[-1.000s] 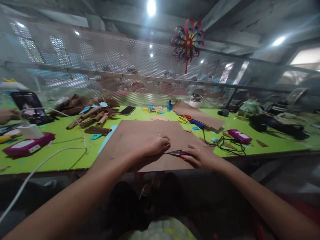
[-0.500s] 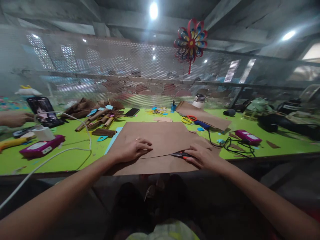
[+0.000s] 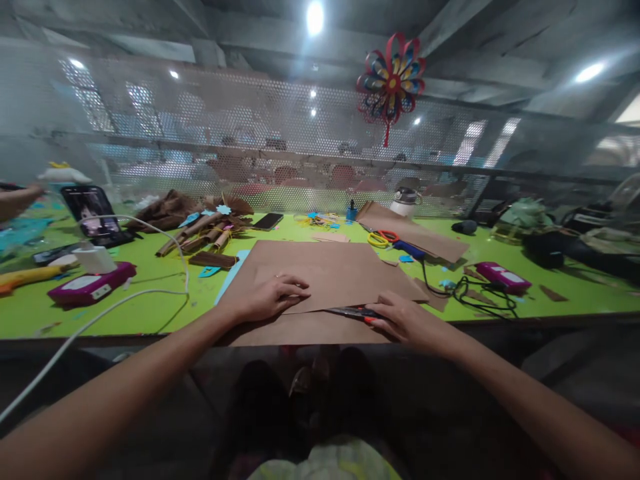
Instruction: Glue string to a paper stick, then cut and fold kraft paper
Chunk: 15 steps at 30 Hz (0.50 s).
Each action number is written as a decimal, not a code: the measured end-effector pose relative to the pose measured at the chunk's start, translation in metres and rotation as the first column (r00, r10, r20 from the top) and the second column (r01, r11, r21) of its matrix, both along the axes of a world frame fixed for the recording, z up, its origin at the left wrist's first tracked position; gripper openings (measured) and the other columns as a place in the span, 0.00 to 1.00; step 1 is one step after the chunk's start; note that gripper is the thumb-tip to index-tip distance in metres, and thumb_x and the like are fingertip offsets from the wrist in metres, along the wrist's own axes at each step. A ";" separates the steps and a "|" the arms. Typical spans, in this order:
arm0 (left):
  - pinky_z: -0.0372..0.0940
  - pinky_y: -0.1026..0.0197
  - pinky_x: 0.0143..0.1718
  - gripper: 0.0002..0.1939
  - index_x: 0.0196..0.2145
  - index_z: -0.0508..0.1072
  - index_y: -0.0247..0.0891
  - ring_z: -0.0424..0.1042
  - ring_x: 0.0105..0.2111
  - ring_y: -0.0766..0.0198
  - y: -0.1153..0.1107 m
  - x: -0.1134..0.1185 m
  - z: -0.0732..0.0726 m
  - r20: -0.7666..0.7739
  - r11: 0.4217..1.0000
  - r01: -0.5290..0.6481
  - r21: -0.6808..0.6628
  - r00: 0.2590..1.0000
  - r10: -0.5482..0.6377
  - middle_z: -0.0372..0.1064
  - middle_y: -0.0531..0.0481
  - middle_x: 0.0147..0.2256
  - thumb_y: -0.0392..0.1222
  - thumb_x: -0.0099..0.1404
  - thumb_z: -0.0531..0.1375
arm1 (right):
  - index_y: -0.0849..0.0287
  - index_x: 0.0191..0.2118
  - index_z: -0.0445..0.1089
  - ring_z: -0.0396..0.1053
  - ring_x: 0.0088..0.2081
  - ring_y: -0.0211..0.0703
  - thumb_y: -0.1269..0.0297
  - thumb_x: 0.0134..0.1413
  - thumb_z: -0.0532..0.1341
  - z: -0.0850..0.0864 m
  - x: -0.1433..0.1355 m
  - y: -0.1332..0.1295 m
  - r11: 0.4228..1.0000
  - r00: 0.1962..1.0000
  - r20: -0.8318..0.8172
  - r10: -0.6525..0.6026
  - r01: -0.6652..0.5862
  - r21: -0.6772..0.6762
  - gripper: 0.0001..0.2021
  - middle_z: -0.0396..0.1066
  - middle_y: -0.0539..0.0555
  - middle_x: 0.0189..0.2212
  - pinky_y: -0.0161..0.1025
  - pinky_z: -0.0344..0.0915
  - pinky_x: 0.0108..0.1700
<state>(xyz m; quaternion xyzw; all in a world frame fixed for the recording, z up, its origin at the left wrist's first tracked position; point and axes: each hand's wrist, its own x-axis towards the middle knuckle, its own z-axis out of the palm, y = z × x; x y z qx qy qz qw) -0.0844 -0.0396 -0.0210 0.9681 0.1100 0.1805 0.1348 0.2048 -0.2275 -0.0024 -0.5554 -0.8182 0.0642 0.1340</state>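
A large sheet of brown kraft paper (image 3: 325, 263) lies at the front edge of the green table. My left hand (image 3: 278, 295) rests flat on it, fingers stretched out, left of the slit. My right hand (image 3: 403, 318) is closed round a pair of scissors (image 3: 349, 311) with dark blades and an orange-red part showing at the grip. The blades point left and sit in a cut running across the paper, near its front. Below the cut, a strip of brown paper (image 3: 320, 331) reaches the table's edge. Most of the scissors' handle is hidden by my fingers.
Yellow-and-red-handled scissors (image 3: 383, 239) and more brown paper (image 3: 425, 237) lie behind. Purple power strips (image 3: 93, 283) stand left and right, with a white cable (image 3: 187, 267). A propped phone (image 3: 90, 210), brown paper rolls (image 3: 190, 233) and a co-worker's hand (image 3: 20, 200) are at left.
The scissors have moved left along the cut in the paper. My left hand stays on the sheet. The co-worker's hand has drawn away from the propped phone, and my view has shifted slightly.
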 end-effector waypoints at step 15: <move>0.58 0.50 0.55 0.14 0.48 0.75 0.43 0.67 0.51 0.58 -0.002 0.000 0.003 -0.001 1.000 -0.009 -0.011 1.000 0.009 0.71 0.43 0.50 0.43 0.70 0.53 | 0.58 0.45 0.71 0.65 0.37 0.45 0.55 0.67 0.48 -0.010 -0.040 0.032 0.996 0.995 0.086 0.054 -0.060 0.067 0.18 0.66 0.57 0.37 0.40 0.61 0.39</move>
